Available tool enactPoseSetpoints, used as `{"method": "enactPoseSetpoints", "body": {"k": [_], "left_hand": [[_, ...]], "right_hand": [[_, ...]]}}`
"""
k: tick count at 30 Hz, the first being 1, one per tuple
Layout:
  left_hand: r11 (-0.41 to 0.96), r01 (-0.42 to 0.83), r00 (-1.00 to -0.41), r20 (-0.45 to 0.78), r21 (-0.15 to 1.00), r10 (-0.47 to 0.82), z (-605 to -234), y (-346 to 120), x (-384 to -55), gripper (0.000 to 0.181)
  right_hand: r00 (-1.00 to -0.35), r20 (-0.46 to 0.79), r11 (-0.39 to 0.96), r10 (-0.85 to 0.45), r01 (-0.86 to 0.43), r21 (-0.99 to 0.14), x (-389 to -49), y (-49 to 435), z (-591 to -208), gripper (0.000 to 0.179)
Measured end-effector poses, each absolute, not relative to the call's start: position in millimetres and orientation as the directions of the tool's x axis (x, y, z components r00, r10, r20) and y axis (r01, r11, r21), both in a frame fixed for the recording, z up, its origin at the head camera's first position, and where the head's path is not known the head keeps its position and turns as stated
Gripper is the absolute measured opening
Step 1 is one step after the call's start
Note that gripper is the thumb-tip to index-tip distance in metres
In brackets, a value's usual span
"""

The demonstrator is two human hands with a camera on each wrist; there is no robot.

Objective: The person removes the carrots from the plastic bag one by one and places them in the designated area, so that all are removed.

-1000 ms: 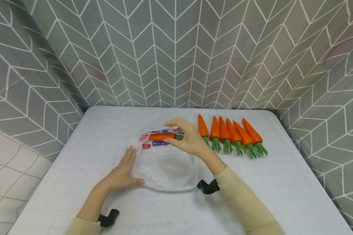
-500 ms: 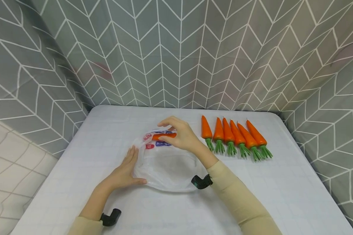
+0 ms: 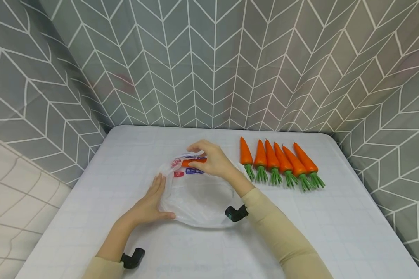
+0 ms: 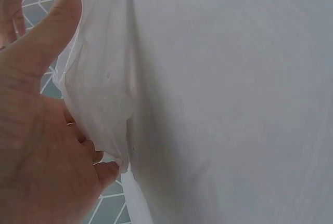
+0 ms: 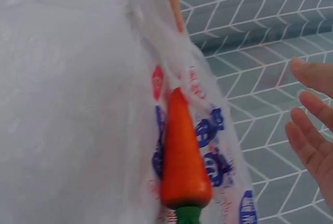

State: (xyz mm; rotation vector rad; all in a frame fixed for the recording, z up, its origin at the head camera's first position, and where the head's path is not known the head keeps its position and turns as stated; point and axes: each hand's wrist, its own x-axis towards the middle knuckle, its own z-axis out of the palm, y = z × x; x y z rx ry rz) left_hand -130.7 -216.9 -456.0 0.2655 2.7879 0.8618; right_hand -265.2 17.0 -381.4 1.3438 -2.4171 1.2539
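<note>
A white plastic bag (image 3: 199, 197) with red and blue print lies in the middle of the table. One orange carrot (image 5: 184, 156) rests in its mouth, tip toward the left, green top hidden by my right hand in the head view. My right hand (image 3: 211, 159) hovers around the carrot, thumb and fingers spread; in the right wrist view its fingers (image 5: 315, 130) show apart from the carrot. Along the bag's left edge lies my left hand (image 3: 148, 205), fingers straight against the plastic and thumb at the lower edge. The left wrist view shows its thumb (image 4: 62, 16) against the thin plastic.
To the right on the table (image 3: 317, 224), several carrots (image 3: 286, 161) lie side by side with their green tops toward me. The leftmost carrot (image 3: 244, 151) sits slightly apart, close to my right hand. A grey patterned curtain (image 3: 209, 69) stands behind the table.
My right hand has shifted left along the carrot, covering its green top. The left hand and the bag hold their places; the head view has moved slightly.
</note>
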Motion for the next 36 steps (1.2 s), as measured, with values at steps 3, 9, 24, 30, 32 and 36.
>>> {"method": "enactPoseSetpoints", "body": {"k": [3,9,24,30,32,36], "left_hand": [[0.811,0.104,-0.961,-0.151,0.576,0.231,-456.1,-216.0,-129.6,0.132],[0.815,0.103,-0.961,-0.156,0.57,0.23,-455.4,-214.4,-128.6,0.128],[0.817,0.126,-0.957,-0.147,0.563,0.249,-455.0,-214.2,-129.9,0.112],[0.812,0.127,-0.958,-0.142,0.57,0.25,-455.6,-214.0,-130.0,0.114],[0.809,0.127,-0.957,-0.143,0.574,0.251,-455.7,-214.0,-130.1,0.114],[0.811,0.121,-0.957,-0.15,0.573,0.249,-456.3,-214.0,-130.3,0.116]], "right_hand": [[-0.643,0.374,0.346,-0.669,-0.714,-0.609,-267.2,15.5,-389.0,0.038],[-0.708,0.195,0.561,-0.679,-0.671,-0.484,-268.5,13.7,-402.2,0.031],[-0.733,0.094,0.712,-0.674,-0.678,-0.185,-272.8,9.8,-424.5,0.038],[-0.73,0.108,0.716,-0.675,-0.684,-0.142,-272.3,8.2,-424.5,0.038],[-0.732,0.097,0.721,-0.674,-0.681,-0.13,-272.1,8.1,-425.4,0.039],[-0.734,0.057,0.727,-0.677,-0.679,-0.1,-270.9,8.2,-427.2,0.039]]}}
